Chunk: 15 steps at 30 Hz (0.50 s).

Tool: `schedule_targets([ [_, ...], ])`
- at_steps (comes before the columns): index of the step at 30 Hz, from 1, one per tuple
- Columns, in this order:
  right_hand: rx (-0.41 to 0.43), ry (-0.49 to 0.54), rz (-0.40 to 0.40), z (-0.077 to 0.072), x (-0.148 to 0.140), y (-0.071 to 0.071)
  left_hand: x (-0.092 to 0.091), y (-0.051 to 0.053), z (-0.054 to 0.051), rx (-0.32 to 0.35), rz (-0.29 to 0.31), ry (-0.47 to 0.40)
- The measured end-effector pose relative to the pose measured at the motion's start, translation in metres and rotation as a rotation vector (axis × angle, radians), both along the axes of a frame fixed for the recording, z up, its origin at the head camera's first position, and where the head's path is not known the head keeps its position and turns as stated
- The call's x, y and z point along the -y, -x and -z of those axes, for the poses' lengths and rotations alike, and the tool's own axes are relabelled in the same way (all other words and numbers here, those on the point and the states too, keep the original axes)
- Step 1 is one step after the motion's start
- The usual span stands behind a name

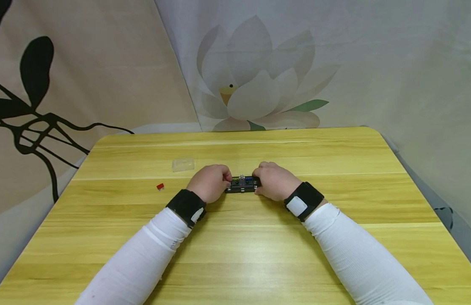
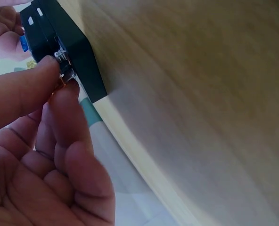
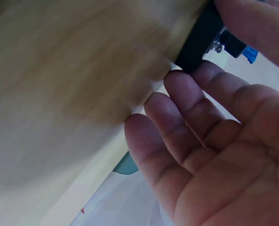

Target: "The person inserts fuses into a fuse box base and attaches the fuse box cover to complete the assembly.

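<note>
A small black block with metal screw terminals [image 1: 242, 184] lies on the table between both hands. A blue part [image 2: 24, 43] and a yellow part [image 2: 31, 63] stick out from it in the left wrist view. My left hand [image 1: 211, 183] is at the block's left end, its thumb and index finger pinching a small, thin orange piece [image 2: 60, 85] beside a terminal screw [image 2: 61, 56]. What this piece is cannot be made out. My right hand [image 1: 275, 180] grips the block's right end between thumb and fingers. In the right wrist view the fingertips [image 3: 179, 77] touch the block's edge.
A small red piece [image 1: 160, 186] lies on the wooden table [image 1: 243, 250] left of my left hand. Behind it sits a clear plastic tray or lid [image 1: 183, 164]. A printed curtain [image 1: 258, 63] hangs behind the table's far edge.
</note>
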State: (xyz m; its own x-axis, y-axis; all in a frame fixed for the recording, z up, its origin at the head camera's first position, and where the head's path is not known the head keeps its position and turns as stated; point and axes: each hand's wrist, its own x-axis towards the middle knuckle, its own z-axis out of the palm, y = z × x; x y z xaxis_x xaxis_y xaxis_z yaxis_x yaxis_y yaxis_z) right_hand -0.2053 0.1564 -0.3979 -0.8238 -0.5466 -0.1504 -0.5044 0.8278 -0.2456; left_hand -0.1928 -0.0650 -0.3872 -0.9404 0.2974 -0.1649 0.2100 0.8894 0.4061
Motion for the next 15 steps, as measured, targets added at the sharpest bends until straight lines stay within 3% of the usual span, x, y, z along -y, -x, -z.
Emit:
schedule_targets([
  [15,0.011,-0.006,0.003,-0.0020,0.0006,-0.0006,-0.0006,-0.0031,-0.0038,0.013,-0.019,-0.017],
])
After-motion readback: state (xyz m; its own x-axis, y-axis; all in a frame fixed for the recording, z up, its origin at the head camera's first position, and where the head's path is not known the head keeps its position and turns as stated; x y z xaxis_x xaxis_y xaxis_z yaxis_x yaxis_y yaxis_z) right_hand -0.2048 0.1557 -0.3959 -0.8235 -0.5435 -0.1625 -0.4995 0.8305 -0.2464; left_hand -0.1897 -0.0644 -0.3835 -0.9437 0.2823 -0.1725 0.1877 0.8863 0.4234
